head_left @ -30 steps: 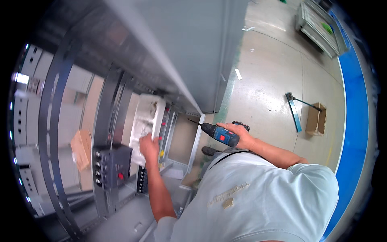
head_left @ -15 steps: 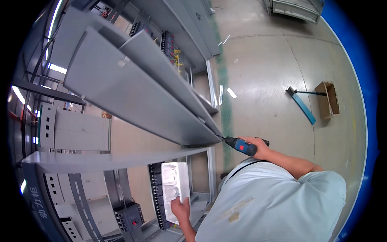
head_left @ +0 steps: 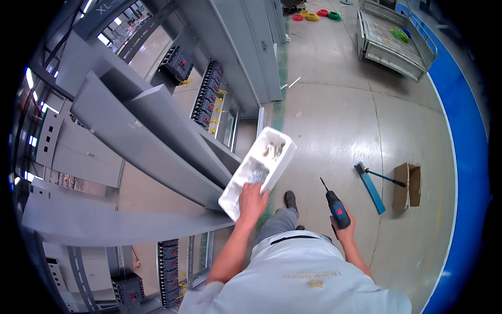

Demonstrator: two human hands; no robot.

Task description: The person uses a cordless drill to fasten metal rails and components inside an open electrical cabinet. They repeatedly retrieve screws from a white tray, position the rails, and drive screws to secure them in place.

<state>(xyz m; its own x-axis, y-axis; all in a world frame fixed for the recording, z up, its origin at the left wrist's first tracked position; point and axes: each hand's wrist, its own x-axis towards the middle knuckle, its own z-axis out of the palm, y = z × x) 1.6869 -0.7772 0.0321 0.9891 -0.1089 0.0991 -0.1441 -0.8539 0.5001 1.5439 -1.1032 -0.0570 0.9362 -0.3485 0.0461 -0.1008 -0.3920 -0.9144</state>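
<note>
My left hand (head_left: 253, 202) is closed on a white foam tray (head_left: 282, 166), its fingers over the near part and inner wall. The tray tilts up to the right in front of me. In its middle compartment lie small silvery screws (head_left: 257, 174), partly covered by my fingers; the far compartment holds several small brassy pieces (head_left: 273, 150). My right hand (head_left: 345, 225) grips a dark blue cordless drill (head_left: 338, 209) by its handle, the thin bit pointing forward over the floor. The drill touches nothing else. Grey cabinet door panels (head_left: 151, 141) stand just left of the tray.
Open grey cabinets with rows of black circuit breakers (head_left: 207, 94) stand at the left. On the floor at the right lie a blue bar-shaped tool (head_left: 370, 189) with a dark handle and a cardboard box (head_left: 407, 187). A metal cart (head_left: 393, 48) and coloured wire coils (head_left: 312, 17) are farther off.
The drill has come away from the panel edge and now points forward at my right. My left hand has brought the tray up and right, out from beside the lower cabinet. My view has shifted.
</note>
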